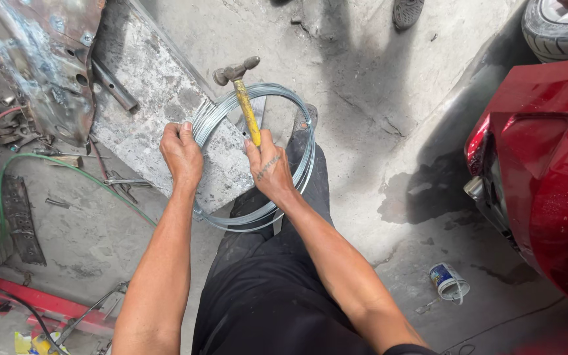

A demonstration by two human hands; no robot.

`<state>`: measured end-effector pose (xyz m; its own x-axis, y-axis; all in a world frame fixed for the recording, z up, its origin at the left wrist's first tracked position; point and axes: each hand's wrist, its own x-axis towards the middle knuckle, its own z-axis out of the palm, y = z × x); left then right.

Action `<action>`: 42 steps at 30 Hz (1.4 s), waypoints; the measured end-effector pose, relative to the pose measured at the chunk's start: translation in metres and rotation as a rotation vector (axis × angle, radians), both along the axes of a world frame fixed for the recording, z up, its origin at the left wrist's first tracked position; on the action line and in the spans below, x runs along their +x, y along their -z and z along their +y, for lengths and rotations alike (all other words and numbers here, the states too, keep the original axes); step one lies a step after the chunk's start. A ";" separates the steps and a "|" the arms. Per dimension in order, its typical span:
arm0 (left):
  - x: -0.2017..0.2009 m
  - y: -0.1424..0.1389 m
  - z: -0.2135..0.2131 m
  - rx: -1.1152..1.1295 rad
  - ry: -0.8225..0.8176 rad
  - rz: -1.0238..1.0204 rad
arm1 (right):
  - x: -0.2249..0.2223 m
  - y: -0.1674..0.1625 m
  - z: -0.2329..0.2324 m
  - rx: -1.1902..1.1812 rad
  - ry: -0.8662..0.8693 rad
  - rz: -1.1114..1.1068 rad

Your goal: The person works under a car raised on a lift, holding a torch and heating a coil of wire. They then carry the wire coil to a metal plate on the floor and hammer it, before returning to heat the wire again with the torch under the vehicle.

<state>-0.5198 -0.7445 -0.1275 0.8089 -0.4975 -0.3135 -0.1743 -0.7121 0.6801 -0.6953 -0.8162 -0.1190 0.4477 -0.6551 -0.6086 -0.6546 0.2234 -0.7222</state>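
I see my left hand [181, 156] closed on the left side of a coil of grey wire [256, 158], fingers curled over the strands. My right hand [268, 169] is wrapped tight around the yellow handle of a ball-peen hammer [242, 98], whose metal head points away from me, just beyond the fingers and over the top of the coil. The coil hangs as a wide ring between both hands and loops down around my right wrist, in front of my dark trousers [264, 289]. Under and beyond the left hand lies a flat, rough grey metal plate [156, 98], with a scorched, shiny car body panel [41, 59] farther to the left. Green and red hoses [67, 165] run across the concrete floor [363, 85] left of my left forearm. To the right of my right arm stands a red car body [547, 171], and a small tipped-over can [448, 281] lies on the floor near my right elbow.
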 end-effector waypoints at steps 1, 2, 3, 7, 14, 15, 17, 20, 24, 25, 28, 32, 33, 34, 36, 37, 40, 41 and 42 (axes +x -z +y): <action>0.000 0.000 0.000 -0.019 0.002 -0.025 | 0.000 0.000 -0.003 -0.021 -0.006 -0.002; 0.001 -0.001 0.000 -0.014 -0.003 -0.044 | 0.001 0.000 -0.006 -0.018 -0.018 0.000; 0.000 -0.004 0.003 0.021 -0.007 -0.021 | 0.000 -0.003 -0.009 0.004 -0.069 0.001; 0.005 -0.009 0.005 -0.020 0.058 0.023 | 0.007 -0.010 -0.034 -0.048 -0.180 -0.065; 0.004 0.003 0.006 -0.030 0.042 0.012 | 0.001 -0.031 -0.025 -0.156 0.203 -0.144; 0.003 0.004 0.007 -0.034 0.045 0.012 | 0.002 -0.028 -0.026 -0.145 0.025 -0.045; 0.002 0.005 0.009 -0.051 0.057 -0.003 | 0.005 -0.020 -0.033 -0.132 -0.324 0.141; 0.004 0.005 0.008 -0.072 0.002 0.043 | 0.006 -0.006 -0.049 -0.178 -0.351 0.133; 0.006 0.006 0.004 -0.107 -0.022 0.106 | 0.001 -0.008 -0.042 -0.153 -0.141 0.007; 0.005 0.006 0.004 -0.102 -0.042 0.115 | 0.001 -0.011 -0.037 -0.122 -0.106 -0.017; 0.001 0.003 0.002 -0.120 -0.158 0.217 | 0.001 -0.013 -0.034 -0.075 -0.207 0.087; 0.001 -0.001 0.004 -0.215 -0.178 0.309 | -0.006 -0.009 -0.051 -0.032 -0.160 0.092; 0.003 -0.001 0.006 -0.154 -0.175 0.333 | -0.008 -0.009 -0.052 -0.008 -0.104 0.056; 0.005 -0.001 0.009 -0.099 -0.167 0.355 | -0.010 -0.010 -0.049 0.008 -0.043 0.019; 0.008 0.002 0.010 -0.075 -0.137 0.323 | -0.009 -0.013 -0.035 0.002 0.055 -0.077; 0.009 0.004 0.011 -0.094 -0.119 0.277 | -0.007 -0.016 -0.024 -0.008 0.091 -0.129; 0.008 0.010 0.008 -0.092 -0.085 0.179 | 0.007 -0.020 -0.003 -0.023 0.016 -0.136; 0.007 0.011 0.007 -0.083 -0.076 0.151 | 0.010 -0.021 -0.003 -0.027 -0.038 -0.116; 0.007 0.011 0.005 -0.047 -0.152 0.205 | 0.011 -0.022 -0.005 0.028 -0.041 -0.102</action>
<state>-0.5130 -0.7390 -0.1382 0.7974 -0.3928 -0.4581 0.0773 -0.6865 0.7230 -0.6841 -0.8214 -0.0966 0.5344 -0.6183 -0.5764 -0.5873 0.2188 -0.7792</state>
